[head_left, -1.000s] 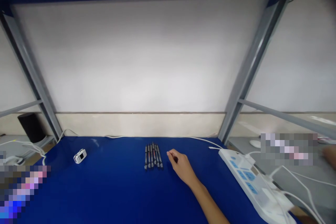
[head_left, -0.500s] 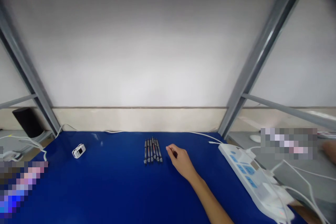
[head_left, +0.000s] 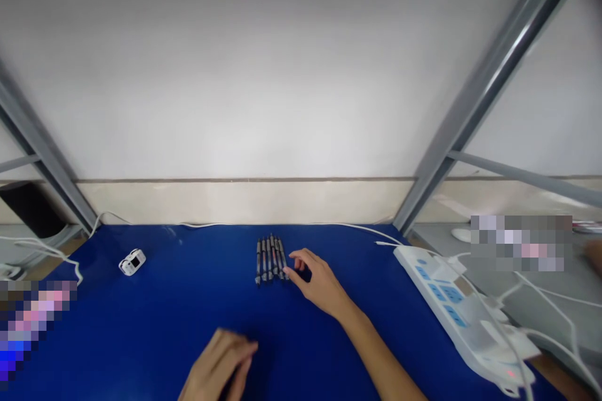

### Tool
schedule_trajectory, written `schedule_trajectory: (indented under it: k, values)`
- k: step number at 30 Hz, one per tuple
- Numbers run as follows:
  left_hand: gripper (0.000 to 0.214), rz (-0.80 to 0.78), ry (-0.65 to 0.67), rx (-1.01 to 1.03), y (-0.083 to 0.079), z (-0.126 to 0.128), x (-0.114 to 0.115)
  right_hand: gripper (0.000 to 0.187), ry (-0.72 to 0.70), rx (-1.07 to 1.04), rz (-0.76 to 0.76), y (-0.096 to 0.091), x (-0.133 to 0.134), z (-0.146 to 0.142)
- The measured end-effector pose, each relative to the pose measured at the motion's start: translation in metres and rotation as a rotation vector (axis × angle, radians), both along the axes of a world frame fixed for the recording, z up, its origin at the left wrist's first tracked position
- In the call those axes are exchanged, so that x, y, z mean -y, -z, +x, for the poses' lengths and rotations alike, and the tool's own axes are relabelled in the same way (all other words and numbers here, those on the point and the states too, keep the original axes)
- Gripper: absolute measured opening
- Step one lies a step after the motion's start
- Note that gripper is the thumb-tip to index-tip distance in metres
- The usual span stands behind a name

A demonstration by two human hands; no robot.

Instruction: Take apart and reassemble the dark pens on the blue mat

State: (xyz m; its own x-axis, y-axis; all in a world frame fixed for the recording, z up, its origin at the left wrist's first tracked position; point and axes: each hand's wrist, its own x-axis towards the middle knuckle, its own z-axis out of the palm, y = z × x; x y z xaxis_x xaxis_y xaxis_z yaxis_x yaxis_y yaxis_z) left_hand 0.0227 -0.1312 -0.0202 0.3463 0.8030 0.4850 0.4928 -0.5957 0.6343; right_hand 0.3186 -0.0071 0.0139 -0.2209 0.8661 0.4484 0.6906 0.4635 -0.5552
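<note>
Several dark pens (head_left: 270, 259) lie side by side in a neat row on the blue table (head_left: 188, 319), pointing away from me. My right hand (head_left: 315, 281) reaches in from the right, its fingers spread, with the thumb and forefinger tips at the row's right edge beside the outermost pen. Nothing is in this hand. My left hand (head_left: 221, 368) sits low at the near edge of the table, fingers loosely curled and blurred, well short of the pens.
A small white device (head_left: 132, 261) lies at the table's left. A white power strip (head_left: 458, 310) with plugged cables runs along the right edge. Grey frame posts (head_left: 475, 106) rise on both sides. Another person's hand shows at the far right.
My right hand has moved left and opened its fingers against the right edge of the pen row. My left hand has come into view at the bottom. The camera tilted down slightly.
</note>
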Motion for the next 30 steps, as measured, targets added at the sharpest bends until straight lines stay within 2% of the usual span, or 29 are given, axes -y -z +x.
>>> schedule_trajectory:
  k: [2, 5, 7, 10, 14, 17, 21, 23, 26, 28, 30]
  values:
    - [0.045, -0.086, 0.026, -0.083, -0.012, 0.002, -0.044, 0.031, -0.03, 0.048, 0.0, -0.001, 0.001, -0.001]
    - [0.052, -0.109, 0.066, -0.15, -0.024, 0.007, -0.097, 0.039, -0.058, 0.116, 0.028, -0.002, 0.001, -0.001]
    - [0.059, -0.091, 0.104, -0.176, -0.027, 0.011, -0.121, 0.039, -0.078, 0.141, 0.037, -0.001, 0.001, -0.002]
    - [0.061, -0.08, 0.158, -0.217, -0.027, 0.016, -0.143, 0.04, -0.097, 0.161, 0.024, 0.0, 0.001, -0.002]
    - [0.066, -0.062, 0.217, -0.251, -0.03, 0.02, -0.157, 0.052, -0.096, 0.17, 0.005, 0.002, 0.002, -0.001]
    - [0.067, -0.027, 0.222, -0.242, -0.03, 0.02, -0.16, 0.053, -0.095, 0.158, 0.005, 0.002, 0.003, -0.002]
    - [0.051, 0.033, 0.166, -0.218, -0.025, 0.02, -0.158, 0.046, -0.09, 0.083, 0.017, -0.002, 0.003, -0.003]
    - [0.038, 0.072, 0.126, -0.214, -0.023, 0.02, -0.157, 0.036, -0.081, 0.004, 0.03, -0.01, 0.004, -0.005]
    - [0.033, 0.106, 0.087, -0.221, -0.023, 0.02, -0.156, 0.027, -0.07, -0.16, 0.078, -0.032, 0.013, -0.013]
    - [0.034, 0.116, 0.076, -0.228, -0.024, 0.02, -0.156, 0.02, -0.05, -0.277, 0.1, -0.048, 0.031, -0.023]
    - [0.034, 0.125, 0.071, -0.228, -0.026, 0.019, -0.156, 0.017, -0.053, -0.372, 0.071, -0.059, 0.061, -0.036]
